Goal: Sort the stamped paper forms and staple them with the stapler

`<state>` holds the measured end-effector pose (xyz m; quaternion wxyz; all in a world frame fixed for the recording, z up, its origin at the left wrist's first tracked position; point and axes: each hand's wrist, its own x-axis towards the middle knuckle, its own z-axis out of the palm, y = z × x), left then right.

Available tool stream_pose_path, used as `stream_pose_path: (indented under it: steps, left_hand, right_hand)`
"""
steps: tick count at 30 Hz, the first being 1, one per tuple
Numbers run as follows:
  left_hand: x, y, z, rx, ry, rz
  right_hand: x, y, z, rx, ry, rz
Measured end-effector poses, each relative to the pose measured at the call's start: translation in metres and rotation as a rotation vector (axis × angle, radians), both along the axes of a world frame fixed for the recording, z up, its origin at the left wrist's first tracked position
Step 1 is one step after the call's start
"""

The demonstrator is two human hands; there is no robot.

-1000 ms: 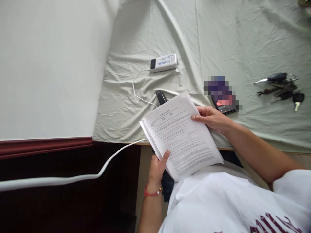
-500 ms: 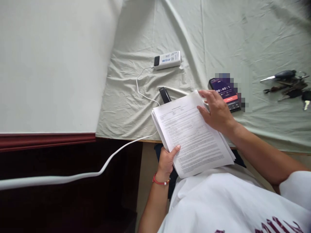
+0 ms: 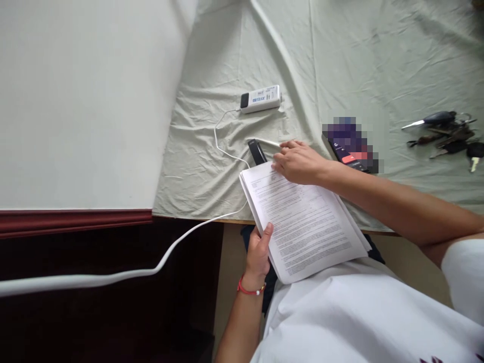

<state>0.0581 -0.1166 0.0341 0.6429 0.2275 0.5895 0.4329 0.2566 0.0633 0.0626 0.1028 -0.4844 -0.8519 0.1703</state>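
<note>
1. Stack of papers (image 3: 302, 222): printed sheets, text upward, tilted across the table's near edge; the far part overlaps the tabletop and the near part reaches the white shirt (image 3: 340, 307). The sheets are slightly fanned along the sides.
2. Left hand (image 3: 259, 249): clamped on the stack's left side, thumb on top, the other fingers mostly hidden. A red bracelet (image 3: 250, 288) circles the wrist.
3. Right hand (image 3: 297, 162): palm down over the stack's far edge, fingers bent and spread slightly; whether they pinch any sheet cannot be told. The forearm crosses above the right side of the stack.
4. Black object (image 3: 257, 152): narrow, just beyond the stack's far left corner, on green cloth (image 3: 212, 181).
5. White power bank (image 3: 260, 99): farther from the near edge, with a thin cord (image 3: 216, 138) running from its left end toward the stack.
6. Thick white cable (image 3: 166, 257): emerges from beside the stack and passes left, beyond the table's near edge.
7. Phone (image 3: 350, 151): right of the right hand, partly pixelated.
8. Bunch of keys (image 3: 449, 136): toward the right side of the table (image 3: 416, 75), well apart from the stack.
</note>
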Motion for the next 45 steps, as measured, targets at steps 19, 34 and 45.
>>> stream_pose_path:
  steps: [19, 34, 45]
  left_hand:
    - [0.010, 0.015, 0.012, 0.073, -0.022, -0.016]
    - [0.010, 0.016, 0.011, 0.006, -0.094, -0.013]
    - [0.010, 0.015, 0.017, 0.006, -0.188, -0.072]
  right_hand:
    - [0.008, 0.002, 0.014, -0.036, -0.012, 0.081]
    - [0.009, -0.001, 0.034, -0.139, 0.192, 0.031]
    - [0.009, -0.001, 0.050, -0.089, 0.186, 0.110]
